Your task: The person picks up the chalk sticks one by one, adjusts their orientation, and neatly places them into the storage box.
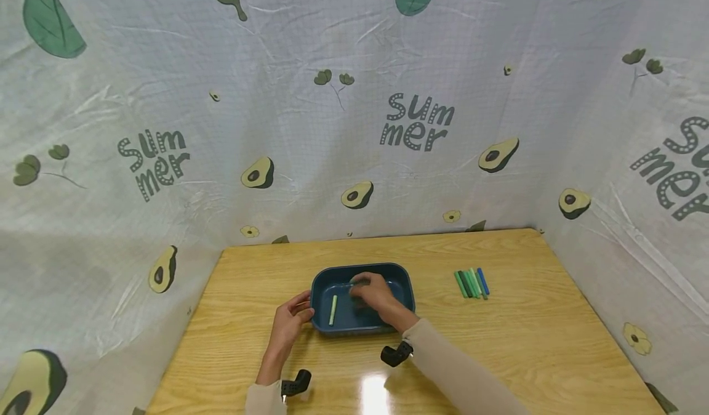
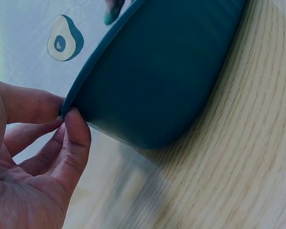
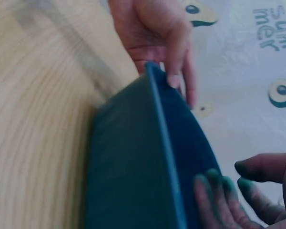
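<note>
**Chalk over the tray: a slip was the main risk**

The left hand pinched the near-left rim of the dark blue tray, thumb outside and fingers curled over the edge. The right hand reached down into the tray, its fingers bent and smeared with green. A green stick seemed to lie under them, but the head view blurred there, so I could not tell whether they gripped it or merely rested on it.

As a judgement, the likeliest trouble was the tray sliding on the glossy worktop: the left pinch held only one corner, and a push from the right fingers could have swung the far end round. A chalk-like stick also looked brittle; dropped from above the rim, it could have snapped or bounced out. The dusted fingertips might have lost their grip.

The tray was a shallow, round-cornered rectangle with a smooth matt wall, sitting flat between the two hands. One pale green stick lay inside it, just left of the right fingers. A small row of green and blue sticks lay well apart to the right of the right fingers, side by side on the wood.
</note>
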